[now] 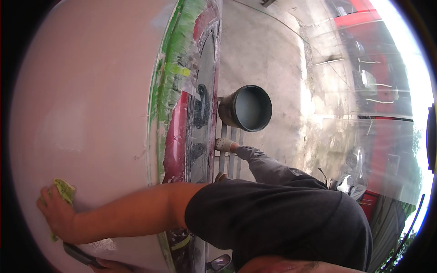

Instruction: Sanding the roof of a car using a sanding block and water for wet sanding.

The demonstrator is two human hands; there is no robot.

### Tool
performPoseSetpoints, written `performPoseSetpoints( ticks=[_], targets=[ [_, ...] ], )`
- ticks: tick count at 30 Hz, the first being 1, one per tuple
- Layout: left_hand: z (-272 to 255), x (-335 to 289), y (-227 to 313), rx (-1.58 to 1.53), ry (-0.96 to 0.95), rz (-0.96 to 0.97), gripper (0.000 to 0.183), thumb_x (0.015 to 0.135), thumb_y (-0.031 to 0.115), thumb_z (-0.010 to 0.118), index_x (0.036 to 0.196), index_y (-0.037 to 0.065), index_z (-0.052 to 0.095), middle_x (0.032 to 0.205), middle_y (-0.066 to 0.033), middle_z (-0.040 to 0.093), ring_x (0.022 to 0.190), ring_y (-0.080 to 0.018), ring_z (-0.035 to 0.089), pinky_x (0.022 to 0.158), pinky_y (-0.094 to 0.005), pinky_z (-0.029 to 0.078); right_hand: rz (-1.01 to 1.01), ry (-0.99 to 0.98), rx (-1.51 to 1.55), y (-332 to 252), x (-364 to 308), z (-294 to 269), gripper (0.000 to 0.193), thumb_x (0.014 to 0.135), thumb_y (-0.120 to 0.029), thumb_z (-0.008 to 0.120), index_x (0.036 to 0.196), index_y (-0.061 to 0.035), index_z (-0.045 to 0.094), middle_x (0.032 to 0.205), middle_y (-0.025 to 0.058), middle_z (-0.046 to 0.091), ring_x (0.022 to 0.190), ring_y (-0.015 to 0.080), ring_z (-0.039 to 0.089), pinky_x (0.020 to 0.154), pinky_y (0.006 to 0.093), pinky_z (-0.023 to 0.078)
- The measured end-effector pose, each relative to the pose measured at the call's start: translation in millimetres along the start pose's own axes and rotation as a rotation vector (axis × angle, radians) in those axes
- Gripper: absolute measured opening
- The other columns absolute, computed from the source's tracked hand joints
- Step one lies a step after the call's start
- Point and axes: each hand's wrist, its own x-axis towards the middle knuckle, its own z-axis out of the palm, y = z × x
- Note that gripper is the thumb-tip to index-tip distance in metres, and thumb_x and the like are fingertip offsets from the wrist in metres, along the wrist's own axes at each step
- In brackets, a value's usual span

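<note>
My right arm reaches across a large pale pink panel that looks like a vehicle's roof. At its far left, my right hand presses down with its fingers bent over a yellow-green cloth, whose edges stick out on both sides. Near the bottom edge my left hand shows only in part. Its fingers close on the end of a long, dark, flat tool, which lies against the panel beside a shiny wet patch. The rest of the left hand is cut off by the frame.
Torn green masking runs along the panel's edge, above dark red bodywork with splashed windows. A dark bucket of cloudy liquid stands beside the vehicle. My foot in a pale clog rests on a metal-barred platform.
</note>
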Motion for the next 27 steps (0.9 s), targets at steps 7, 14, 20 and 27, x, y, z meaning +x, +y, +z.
performPoseSetpoints(
  ticks=[7, 14, 20, 27],
  targets=[
    [-46.3, -57.2, 69.8, -0.269, 0.065, 0.250, 0.069, 0.097, 0.054, 0.049, 0.119, -0.012, 0.053, 0.107, -0.0313, 0.054, 0.098, -0.0496, 0.053, 0.086, -0.0582, 0.043, -0.008, -0.044, -0.020, 5.0, -8.1, -7.5, 0.046, 0.087, -0.037, 0.059, 0.121, -0.0082, 0.069, 0.139, 0.0209, 0.043, 0.131, 0.0478, 0.033, 0.104, 0.0616, 0.028],
    [3.7, 18.1, -51.9, -0.075, 0.060, -0.051, 0.070, 0.096, 0.053, 0.051, 0.114, -0.015, 0.055, 0.105, -0.0364, 0.059, 0.096, -0.0534, 0.055, 0.083, -0.0603, 0.045, -0.030, -0.046, -0.023, 2.3, -7.1, -10.8, 0.044, 0.087, -0.035, 0.059, 0.120, -0.0078, 0.070, 0.138, 0.0212, 0.044, 0.129, 0.0475, 0.034, 0.104, 0.0613, 0.028],
    [-57.3, -105.4, 45.4, -0.151, -0.011, 0.251, 0.054, 0.101, 0.033, 0.051, 0.138, -0.005, 0.045, 0.127, -0.0246, 0.053, 0.114, -0.0423, 0.051, 0.099, -0.0502, 0.042, -0.001, 0.027, 0.069, -19.2, 0.8, -11.5, 0.044, 0.087, -0.035, 0.059, 0.118, -0.0064, 0.070, 0.134, 0.0200, 0.047, 0.127, 0.0464, 0.035, 0.102, 0.0607, 0.028],
    [-33.4, -10.7, -31.5, -0.038, 0.109, 0.128, 0.062, 0.100, 0.046, 0.048, 0.125, -0.011, 0.051, 0.109, -0.0326, 0.054, 0.098, -0.0482, 0.053, 0.085, -0.0573, 0.043, -0.004, 0.001, -0.013, -9.4, -6.5, -18.3, 0.042, 0.085, -0.036, 0.061, 0.112, -0.0065, 0.073, 0.130, 0.0178, 0.048, 0.124, 0.0439, 0.038, 0.100, 0.0590, 0.030]
  ],
)
